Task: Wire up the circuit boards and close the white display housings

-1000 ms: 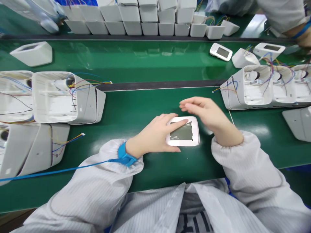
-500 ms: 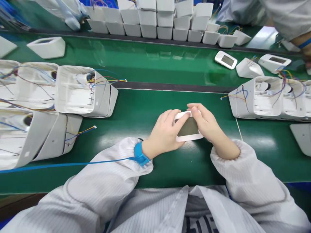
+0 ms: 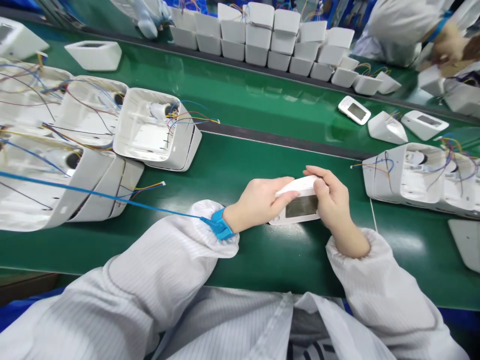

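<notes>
Between my two hands is a white plastic display housing (image 3: pixel 303 184) with a dark rectangular screen, tilted so its top edge faces up. My left hand (image 3: pixel 262 201) grips its left side, thumb along the front and fingers over the top. Around its right end my right hand (image 3: pixel 332 197) is closed, the thumb pressed at the upper corner. Part of the housing is hidden by my fingers. A blue wrist strap (image 3: pixel 221 226) with a cord circles my left wrist.
Open white housings with loose wires (image 3: pixel 150 130) crowd the left; similar white housings (image 3: pixel 405 172) stand at the right. Beyond the dark rail lie a white display panel (image 3: pixel 354 110) and more covers. White boxes (image 3: pixel 258 35) are stacked at the back. A co-worker's hand (image 3: pixel 450 44) is at upper right.
The housing has been tipped, so its top edge now shows and the screen leans away from view. My hands stay closed on it. The camera view has turned slightly.
</notes>
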Motion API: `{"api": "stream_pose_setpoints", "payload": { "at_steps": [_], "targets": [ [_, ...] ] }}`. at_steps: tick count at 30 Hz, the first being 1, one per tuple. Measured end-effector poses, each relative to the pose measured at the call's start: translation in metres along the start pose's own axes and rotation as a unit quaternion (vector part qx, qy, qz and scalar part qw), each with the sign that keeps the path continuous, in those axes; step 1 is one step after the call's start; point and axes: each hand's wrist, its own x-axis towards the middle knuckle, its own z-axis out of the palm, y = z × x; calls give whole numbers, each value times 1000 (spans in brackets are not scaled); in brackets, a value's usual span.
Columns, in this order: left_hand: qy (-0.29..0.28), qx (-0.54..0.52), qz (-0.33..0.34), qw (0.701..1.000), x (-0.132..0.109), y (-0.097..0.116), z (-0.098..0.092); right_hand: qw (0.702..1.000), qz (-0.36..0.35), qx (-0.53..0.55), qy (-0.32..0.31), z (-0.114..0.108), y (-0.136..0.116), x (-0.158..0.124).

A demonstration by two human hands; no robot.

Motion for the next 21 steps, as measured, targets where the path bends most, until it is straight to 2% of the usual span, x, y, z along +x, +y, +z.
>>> {"api": "stream_pose_setpoints", "payload": {
  "at_steps": [5, 13, 18, 21],
  "targets": [
    [-7, 22, 10, 1000, -1, 4, 0, 998, 0, -61, 31, 0, -7, 0],
    [-23, -34, -11, 999, -6, 7, 7, 994, 30, -103, -35, -9, -8, 7],
    [29, -58, -37, 997, -3, 0, 10, 998, 8, -64, -12, -3, 3, 6],
    [75, -95, -74, 990, -2, -7, 11, 995, 12, -98, -24, 2, 12, 4]
  ]
}}
